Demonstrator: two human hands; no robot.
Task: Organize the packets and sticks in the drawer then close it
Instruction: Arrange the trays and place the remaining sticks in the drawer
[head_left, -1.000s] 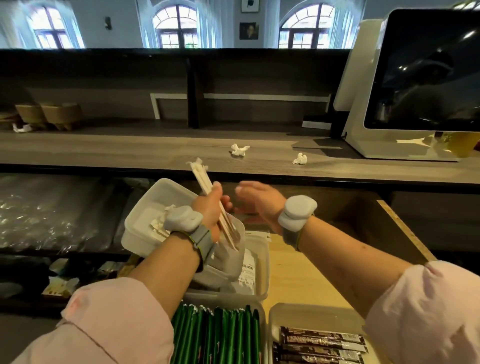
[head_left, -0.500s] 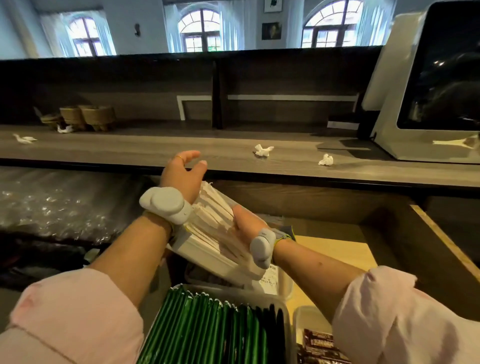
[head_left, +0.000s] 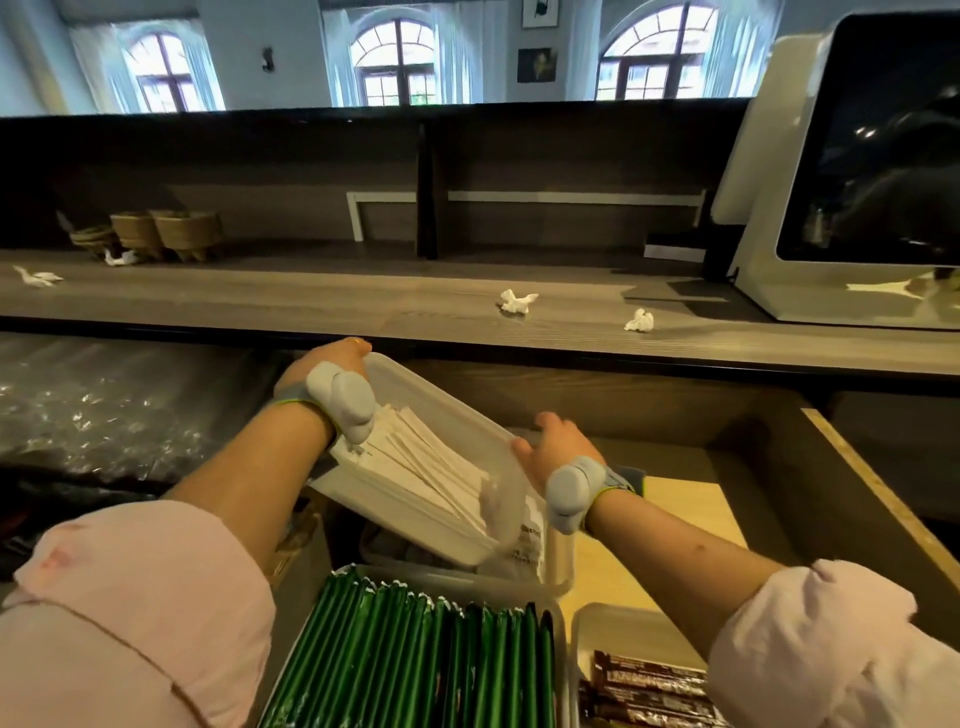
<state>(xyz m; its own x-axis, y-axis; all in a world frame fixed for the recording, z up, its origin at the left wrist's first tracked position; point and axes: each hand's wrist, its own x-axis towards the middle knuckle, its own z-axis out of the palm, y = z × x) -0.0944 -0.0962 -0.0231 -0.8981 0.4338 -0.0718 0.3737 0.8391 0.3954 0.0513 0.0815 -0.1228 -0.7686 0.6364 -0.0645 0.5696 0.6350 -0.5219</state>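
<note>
Paper-wrapped sticks lie in a clear tub held tilted above the open drawer. Left hand fingers clamp the tub's far rim; right hand fingers, spread, brace its right wall. Further tilt would likely spill the sticks onto the green packets just below the tub.
</note>
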